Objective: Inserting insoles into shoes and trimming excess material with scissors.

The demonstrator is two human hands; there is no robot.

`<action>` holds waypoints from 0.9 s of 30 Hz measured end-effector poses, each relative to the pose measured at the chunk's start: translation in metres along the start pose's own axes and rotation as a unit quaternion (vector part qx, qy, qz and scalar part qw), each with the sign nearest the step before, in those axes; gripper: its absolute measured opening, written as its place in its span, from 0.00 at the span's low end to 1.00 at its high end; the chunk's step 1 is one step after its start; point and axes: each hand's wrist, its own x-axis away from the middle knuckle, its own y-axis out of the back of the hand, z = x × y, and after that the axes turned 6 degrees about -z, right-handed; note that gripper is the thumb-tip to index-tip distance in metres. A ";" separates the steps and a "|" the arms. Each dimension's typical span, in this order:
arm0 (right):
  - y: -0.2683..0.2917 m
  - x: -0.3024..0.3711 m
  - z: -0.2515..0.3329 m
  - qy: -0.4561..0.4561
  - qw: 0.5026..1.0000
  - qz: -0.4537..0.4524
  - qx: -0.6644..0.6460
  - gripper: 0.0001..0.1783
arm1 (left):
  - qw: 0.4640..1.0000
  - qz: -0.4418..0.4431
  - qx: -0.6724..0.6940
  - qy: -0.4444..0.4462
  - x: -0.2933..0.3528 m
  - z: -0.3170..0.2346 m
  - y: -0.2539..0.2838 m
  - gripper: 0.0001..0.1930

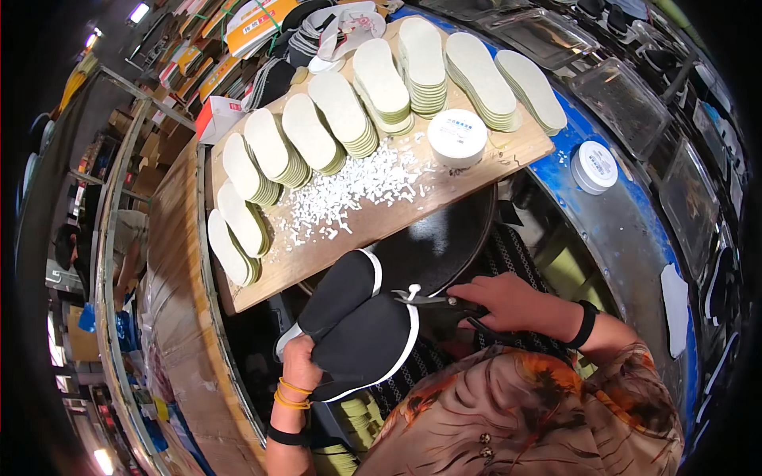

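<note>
My left hand (299, 362) is closed on a pair of black cloth shoes (359, 346) with white edging, gripping them at the lower left end. The two shoes lie side by side and overlap. In my right hand (506, 303) is a pair of scissors (435, 302), held by dark handles. Its blades reach the white rim of the nearer shoe, beside a small white tab (413, 290) that sticks up from the edge. Whether the blades touch the tab is too small to tell.
Beyond the shoes, a wooden board (373, 214) bears several stacks of pale insoles (341, 111), a heap of white scraps (349, 190) and a white round tub (457, 139). Another round tub (594, 167) stands on the blue table to the right. Cartons and racks line the left.
</note>
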 end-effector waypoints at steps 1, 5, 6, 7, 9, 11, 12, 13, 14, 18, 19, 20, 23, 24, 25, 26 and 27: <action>-0.003 0.002 -0.004 -0.030 0.999 0.009 0.035 0.30 | 0.998 0.033 -0.031 0.042 0.002 0.005 -0.001 0.10; -0.014 0.010 -0.022 -0.132 0.987 0.088 0.024 0.30 | 0.992 -0.004 0.070 0.101 0.003 0.005 -0.005 0.11; -0.015 0.009 -0.016 -0.126 0.988 0.090 0.024 0.30 | 0.979 0.019 0.151 0.134 0.020 0.030 -0.009 0.12; -0.014 0.009 -0.010 -0.104 0.992 0.066 0.012 0.28 | 0.973 0.086 0.108 0.184 0.012 0.038 -0.013 0.12; -0.016 0.004 0.001 -0.081 0.996 0.041 -0.003 0.27 | 0.969 0.084 0.129 0.192 0.008 0.032 -0.022 0.12; -0.017 -0.005 0.011 -0.036 0.997 0.041 0.045 0.29 | 0.960 0.089 0.178 0.195 0.022 0.025 -0.034 0.12; -0.020 -0.010 0.016 -0.033 0.997 0.043 0.046 0.29 | 0.955 0.085 0.200 0.203 0.019 0.018 -0.040 0.12; -0.022 -0.015 0.021 -0.022 0.997 0.034 0.060 0.30 | 0.948 0.083 0.226 0.207 0.024 0.011 -0.048 0.13; -0.023 -0.018 0.024 -0.011 0.997 0.025 0.074 0.31 | 0.941 0.081 0.251 0.212 0.012 0.009 -0.054 0.13; -0.023 -0.028 0.033 0.026 0.996 -0.007 0.089 0.32 | 0.906 0.067 0.342 0.239 0.019 0.005 -0.058 0.13; -0.024 -0.029 0.033 0.031 0.995 -0.008 0.097 0.32 | 0.896 0.063 0.364 0.246 0.021 0.001 -0.063 0.13; -0.026 -0.029 0.034 0.035 0.994 -0.009 0.105 0.31 | 0.885 0.059 0.386 0.253 0.020 0.000 -0.066 0.13; -0.029 -0.027 0.031 0.026 0.994 0.001 0.109 0.31 | 0.849 0.046 0.452 0.270 0.020 -0.003 -0.071 0.13; -0.031 -0.026 0.031 0.027 0.994 0.004 0.109 0.31 | 0.835 0.043 0.474 0.275 0.021 -0.002 -0.070 0.13; -0.035 -0.025 0.030 0.031 0.994 -0.005 0.103 0.30 | 0.821 0.041 0.495 0.280 0.020 -0.006 -0.075 0.13; -0.038 -0.024 0.028 0.034 0.995 -0.013 0.096 0.30 | 0.806 0.038 0.516 0.286 0.019 -0.006 -0.075 0.13; -0.040 -0.023 0.027 0.037 0.995 -0.010 0.096 0.30 | 0.792 0.033 0.536 0.290 0.032 -0.007 -0.073 0.14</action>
